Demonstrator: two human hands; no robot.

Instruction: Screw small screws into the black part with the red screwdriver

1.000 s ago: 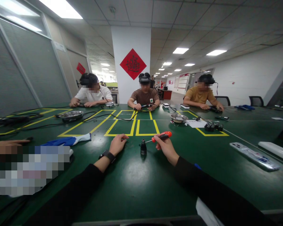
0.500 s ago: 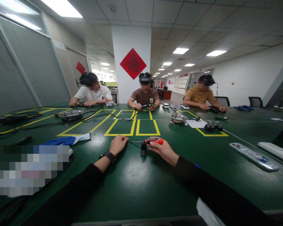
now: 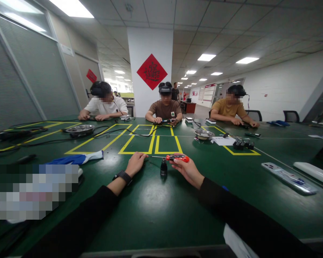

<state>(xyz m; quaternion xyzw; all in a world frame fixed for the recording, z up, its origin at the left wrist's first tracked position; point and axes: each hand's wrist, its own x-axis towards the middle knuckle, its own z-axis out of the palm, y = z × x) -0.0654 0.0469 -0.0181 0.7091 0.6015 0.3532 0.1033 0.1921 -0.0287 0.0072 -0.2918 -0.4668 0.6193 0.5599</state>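
Observation:
My right hand grips a screwdriver by its red and black handle, with the shaft pointing left. Just under the shaft a black part, wider at its base, stands upright on the green table; I cannot tell whether the two touch. Close to the screwdriver's tip is my left hand, resting low over the table with a dark watch on its wrist. Its fingers are drawn together at the tips, and whatever they may pinch is too small to make out.
A blue and white glove and a blurred-out item lie to the left. Metal bowls, black parts and a clear-cased phone are on the right. Yellow tape marks the table; three people sit opposite.
The screwdriver has shifted slightly up and away from me, its shaft now more level with my left fingertips. The black part stays where it was, and my left hand has hardly moved.

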